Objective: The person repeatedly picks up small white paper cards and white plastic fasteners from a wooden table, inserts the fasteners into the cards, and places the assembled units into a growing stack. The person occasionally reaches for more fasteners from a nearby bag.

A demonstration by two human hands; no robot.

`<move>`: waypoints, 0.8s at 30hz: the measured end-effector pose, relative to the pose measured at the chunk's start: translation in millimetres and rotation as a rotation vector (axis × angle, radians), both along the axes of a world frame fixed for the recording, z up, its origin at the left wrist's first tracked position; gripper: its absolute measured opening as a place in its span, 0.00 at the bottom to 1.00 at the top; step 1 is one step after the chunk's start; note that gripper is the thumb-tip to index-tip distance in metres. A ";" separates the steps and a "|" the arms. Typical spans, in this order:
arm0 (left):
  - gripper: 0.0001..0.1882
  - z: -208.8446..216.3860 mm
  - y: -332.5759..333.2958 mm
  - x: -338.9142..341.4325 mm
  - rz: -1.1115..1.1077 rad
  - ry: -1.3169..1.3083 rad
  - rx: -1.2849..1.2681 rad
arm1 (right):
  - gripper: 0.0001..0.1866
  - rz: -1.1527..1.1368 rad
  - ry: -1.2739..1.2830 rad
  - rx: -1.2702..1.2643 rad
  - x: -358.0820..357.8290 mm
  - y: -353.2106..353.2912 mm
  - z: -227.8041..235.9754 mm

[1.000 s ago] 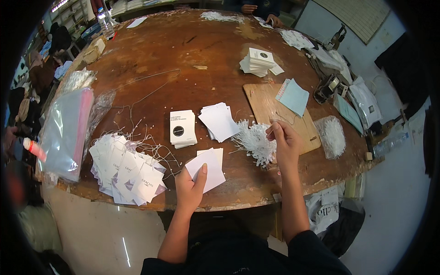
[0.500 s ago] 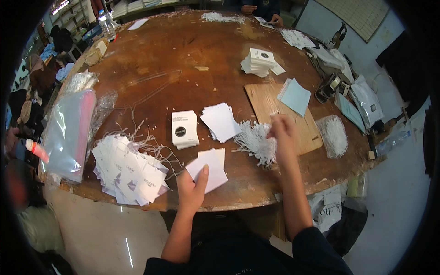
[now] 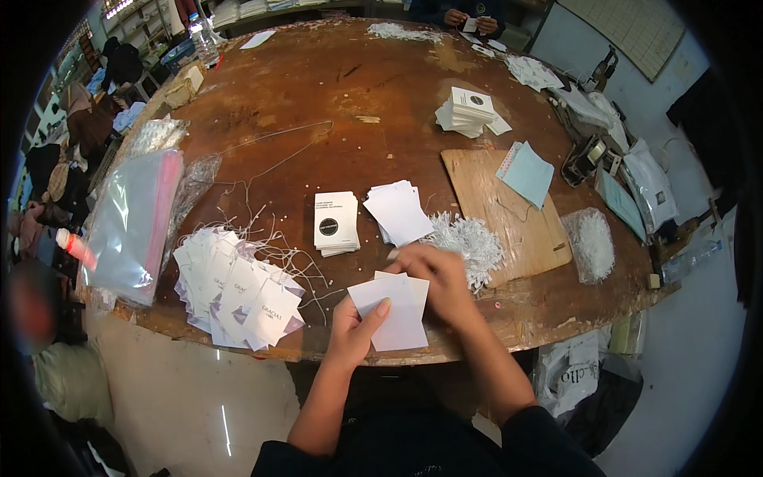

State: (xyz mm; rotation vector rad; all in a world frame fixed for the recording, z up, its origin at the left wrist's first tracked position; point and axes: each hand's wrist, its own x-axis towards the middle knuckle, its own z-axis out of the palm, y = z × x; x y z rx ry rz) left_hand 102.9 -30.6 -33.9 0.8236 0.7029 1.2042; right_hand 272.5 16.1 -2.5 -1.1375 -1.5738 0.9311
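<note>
My left hand is closed on two overlapping pale cards, its thumb flat across the front one. At the cards' top edge my right hand is bent with fingers pinched together; whatever they hold is too small to make out. Just beyond lies a bundle of white hang-tag strings. A stack of printed white cards with a dark round mark sits beside a stack of plain pale cards. To the left spreads a heap of strung tags, their loops trailing toward my left hand.
A wooden board carries a light-blue card. Another card stack lies farther back. Clear plastic sleeves cover the left edge; a bag of white strings is at right. Across the table, a co-worker's hands hold a small card.
My right hand has come from the string bundle, leftward and nearer, to the top edge of the cards. The view has shifted slightly; my left hand still grips the cards.
</note>
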 end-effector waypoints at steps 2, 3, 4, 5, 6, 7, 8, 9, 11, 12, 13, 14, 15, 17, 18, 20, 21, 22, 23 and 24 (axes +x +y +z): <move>0.17 -1.0 0.1 -2.3 -0.002 -0.047 -0.087 | 0.09 0.068 -0.090 0.146 -14.5 -5.5 -9.6; 0.17 -1.9 -0.2 -0.6 0.015 -0.114 -0.113 | 0.10 0.099 -0.110 0.223 -18.7 -9.2 -12.0; 0.16 -2.4 0.4 0.0 0.041 -0.178 -0.145 | 0.10 0.089 -0.100 0.114 -19.8 -11.2 -12.6; 0.16 -2.8 1.0 1.0 0.097 -0.189 -0.153 | 0.09 0.081 -0.073 0.015 -19.9 -13.3 -12.6; 0.16 -3.0 2.1 1.8 0.166 -0.199 -0.170 | 0.09 0.136 -0.043 -0.062 -16.3 -14.3 -11.3; 0.16 -3.0 2.7 1.2 0.210 -0.226 -0.169 | 0.09 0.112 -0.088 -0.084 -13.6 -14.9 -10.8; 0.17 -2.7 4.0 -1.6 0.255 -0.099 -0.136 | 0.09 0.154 -0.131 -0.088 -5.0 -14.9 -9.0; 0.17 -2.1 5.8 -7.3 0.274 0.010 -0.084 | 0.09 0.183 -0.184 -0.120 3.3 -14.2 -7.6; 0.19 -1.5 8.5 -15.7 0.297 0.249 0.001 | 0.05 0.112 0.330 -0.220 14.7 -12.5 -6.0; 0.19 -1.8 8.4 -17.1 0.302 0.307 0.032 | 0.07 0.107 0.624 -0.220 17.6 -12.0 -5.2; 0.19 -2.2 10.0 -16.9 0.308 0.366 0.071 | 0.09 -0.035 0.740 -0.230 18.6 -11.1 -3.9; 0.19 -2.4 10.7 -16.9 0.310 0.431 0.114 | 0.10 -0.138 0.896 -0.169 17.4 -10.5 -2.1; 0.16 -2.6 10.9 -15.1 0.315 0.453 0.148 | 0.12 -0.150 1.059 -0.112 15.1 -11.7 0.7; 0.15 -2.3 10.3 -12.9 0.317 0.502 0.198 | 0.14 -0.026 1.114 -0.213 6.7 -14.8 7.5; 0.14 -1.8 9.7 -12.7 0.314 0.538 0.232 | 0.15 0.111 1.178 -0.202 2.9 -17.3 11.8; 0.13 -0.6 8.1 -12.7 0.302 0.542 0.209 | 0.12 -0.107 0.568 -0.198 -19.6 -23.5 13.4; 0.13 -0.3 7.7 -13.0 0.311 0.553 0.210 | 0.09 -0.108 0.435 -0.161 -25.8 -24.5 14.6; 0.13 -0.2 7.4 -13.4 0.318 0.558 0.229 | 0.06 -0.089 0.296 -0.150 -31.9 -25.4 14.4; 0.13 -0.5 7.1 -13.4 0.338 0.567 0.254 | 0.05 -0.113 0.305 -0.112 -36.8 -25.7 13.7; 0.12 -1.0 7.0 -13.3 0.349 0.587 0.278 | 0.04 -0.143 0.308 -0.093 -40.9 -26.2 12.5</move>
